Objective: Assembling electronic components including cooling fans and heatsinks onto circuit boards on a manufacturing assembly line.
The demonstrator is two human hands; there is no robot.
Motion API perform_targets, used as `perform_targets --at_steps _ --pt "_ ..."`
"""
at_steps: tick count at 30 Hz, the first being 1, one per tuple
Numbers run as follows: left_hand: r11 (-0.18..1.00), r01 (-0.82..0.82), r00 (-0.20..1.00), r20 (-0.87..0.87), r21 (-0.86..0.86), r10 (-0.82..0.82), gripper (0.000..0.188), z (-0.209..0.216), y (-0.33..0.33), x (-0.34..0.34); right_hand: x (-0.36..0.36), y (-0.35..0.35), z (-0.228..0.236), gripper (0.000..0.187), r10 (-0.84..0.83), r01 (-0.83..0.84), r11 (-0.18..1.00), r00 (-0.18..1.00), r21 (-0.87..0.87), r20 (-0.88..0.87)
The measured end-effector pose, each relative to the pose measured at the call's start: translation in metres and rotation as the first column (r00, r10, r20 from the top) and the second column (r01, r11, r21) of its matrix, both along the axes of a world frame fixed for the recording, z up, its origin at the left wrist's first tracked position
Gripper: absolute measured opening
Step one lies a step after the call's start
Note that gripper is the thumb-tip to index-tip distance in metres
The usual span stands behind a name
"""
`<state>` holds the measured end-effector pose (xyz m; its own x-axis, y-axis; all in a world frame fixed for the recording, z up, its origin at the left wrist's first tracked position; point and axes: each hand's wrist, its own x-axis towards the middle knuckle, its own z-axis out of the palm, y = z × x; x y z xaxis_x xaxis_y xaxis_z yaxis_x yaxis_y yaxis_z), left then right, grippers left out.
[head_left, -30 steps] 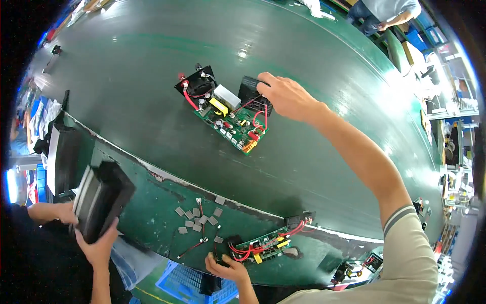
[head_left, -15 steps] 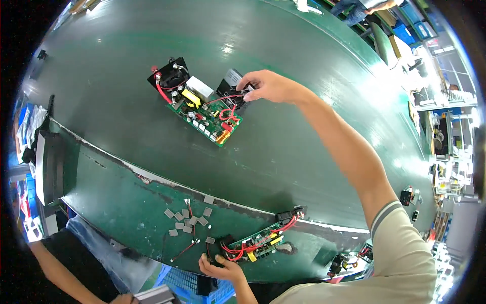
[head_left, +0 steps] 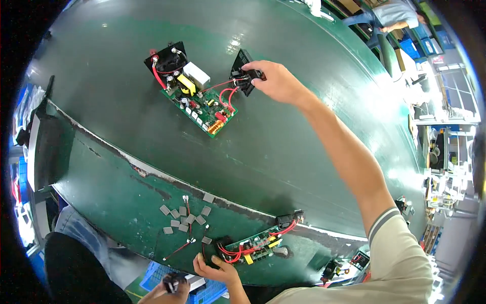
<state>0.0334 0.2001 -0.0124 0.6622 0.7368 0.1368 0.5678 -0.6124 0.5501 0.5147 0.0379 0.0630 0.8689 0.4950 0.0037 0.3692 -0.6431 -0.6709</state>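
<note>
My right hand (head_left: 277,81) reaches far over the table, its thumb and fingers closed on a black end panel (head_left: 242,68). Red wires join that panel to a green circuit board (head_left: 202,114), which carries a yellow-wrapped transformer, a white block and a second black panel at its far left end. Low in view, my left hand (head_left: 218,270) has its fingers bent by the left end of another circuit board (head_left: 260,245) with long red wires. A thin dark wire (head_left: 204,248) runs down to those fingers; what they grip is hidden.
Several small grey pads (head_left: 182,220) and loose red wires lie left of my left hand. A raised ledge (head_left: 152,175) with a worn pale edge crosses the table. At lower left a co-worker's hand (head_left: 169,291) holds a black part above a blue basket (head_left: 152,276).
My right hand has tilted the black panel up and moved it away from the board's edge. The left hand stays beside the near board. The co-worker's hand has come in with a black part.
</note>
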Motion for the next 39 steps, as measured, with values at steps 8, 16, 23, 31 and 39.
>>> perform_targets --at_steps 8,16,23,31,39 --pt "1.0 -0.006 0.998 -0.06 0.004 0.006 0.042 0.005 0.003 -0.002 0.005 0.024 -0.011 0.04 0.021 -0.001 0.99 0.99 -0.141 0.14" --pt "1.0 -0.001 0.995 -0.097 -0.003 0.001 0.037 0.011 -0.003 0.003 -0.01 0.016 -0.03 0.053 -0.014 0.016 1.0 0.981 -0.013 0.193" --pt "1.0 -0.003 0.996 -0.084 -0.007 0.003 0.035 0.022 0.004 0.005 -0.11 -0.06 0.008 0.058 -0.291 0.291 0.957 0.953 -0.009 -0.088" --pt "0.999 0.034 0.999 -0.039 -0.019 -0.035 0.033 0.022 0.008 0.008 -0.271 -0.185 0.046 0.047 -0.468 0.463 0.883 0.878 -0.071 -0.098" --pt "0.992 0.116 0.993 0.039 -0.052 -0.114 0.031 0.016 0.019 0.015 -0.343 -0.144 0.092 0.037 -0.554 0.572 0.819 0.768 -0.045 -0.32"
